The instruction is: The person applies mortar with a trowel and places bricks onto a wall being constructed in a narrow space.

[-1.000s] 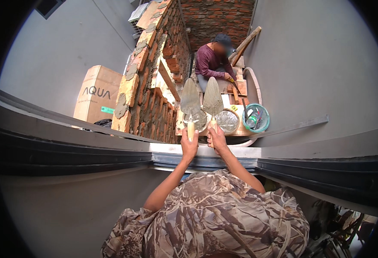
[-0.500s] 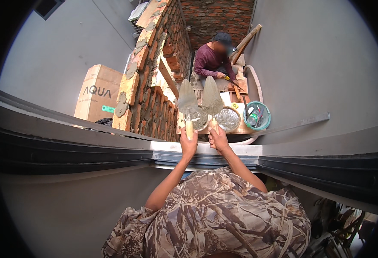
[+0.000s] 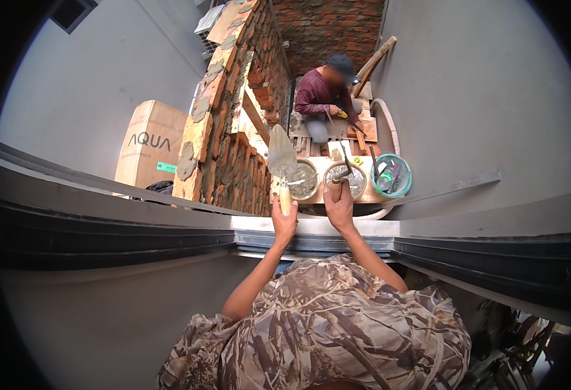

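Observation:
My left hand (image 3: 284,221) is closed round the pale wooden handle of a trowel (image 3: 281,153), its broad grey blade pointing away from me with the flat face up. In my right hand (image 3: 339,211) is a second trowel (image 3: 345,160), turned on edge so that its blade shows only as a thin dark line. Both trowels are held over the sill. Just past them stand two round buckets: the left bucket (image 3: 316,189) holds grey mortar, and the right bucket (image 3: 363,184) has grey, wet-looking contents, partly hidden by my right trowel.
A teal basket (image 3: 402,189) with a bottle stands right of the buckets on a wooden board (image 3: 324,209). Beyond, a co-worker (image 3: 324,97) crouches with a yellow-handled saw. A brick wall (image 3: 224,130) rises left, beside a cardboard box (image 3: 150,146). The window sill (image 3: 315,225) crosses before me.
My right hand has rolled its trowel from flat to edge-on and shifted slightly right. The left trowel has tilted a little to the left. The co-worker's head and arms have moved slightly.

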Available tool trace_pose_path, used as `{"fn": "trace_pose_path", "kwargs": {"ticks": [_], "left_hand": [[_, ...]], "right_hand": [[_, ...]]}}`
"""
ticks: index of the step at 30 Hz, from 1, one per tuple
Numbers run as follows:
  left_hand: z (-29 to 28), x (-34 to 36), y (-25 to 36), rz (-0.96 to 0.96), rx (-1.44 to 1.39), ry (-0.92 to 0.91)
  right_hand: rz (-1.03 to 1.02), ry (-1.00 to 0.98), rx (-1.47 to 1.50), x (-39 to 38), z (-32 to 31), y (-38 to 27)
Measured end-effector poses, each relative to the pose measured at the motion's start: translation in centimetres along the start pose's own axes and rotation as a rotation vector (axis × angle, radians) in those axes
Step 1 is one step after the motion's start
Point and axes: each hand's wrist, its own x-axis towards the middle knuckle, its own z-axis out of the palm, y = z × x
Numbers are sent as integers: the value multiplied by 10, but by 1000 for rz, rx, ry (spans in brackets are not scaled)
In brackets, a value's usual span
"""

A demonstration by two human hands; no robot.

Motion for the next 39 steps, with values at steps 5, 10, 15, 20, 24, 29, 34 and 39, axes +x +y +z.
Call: {"fn": "trace_pose_path", "kwargs": {"ticks": [5,10,15,20,24,29,34,39], "left_hand": [[-9,1,-6,-16,-1,18],[-12,-3,1,-84,-38,4],[-14,-9,27,-190,-52,-41],[-15,-3,2,-76,-9,18],[-16,-1,-5,-59,-11,29],[-18,-4,-1,-37,25,37],[-25,-10,14,-21,73,32],[-25,-25,67,-89,-296,-69]], "right_hand": [[46,100,102,0,-2,-13],[57,-10,76,-6,1,9],[64,-35,75,-9,0,13],[115,-108,132,-6,7,27],[480,-289,324,-6,4,26],[635,-356,392,-10,-2,17],[697,-350,452,-13,-3,19],[731,-348,459,-12,-5,27]]}}
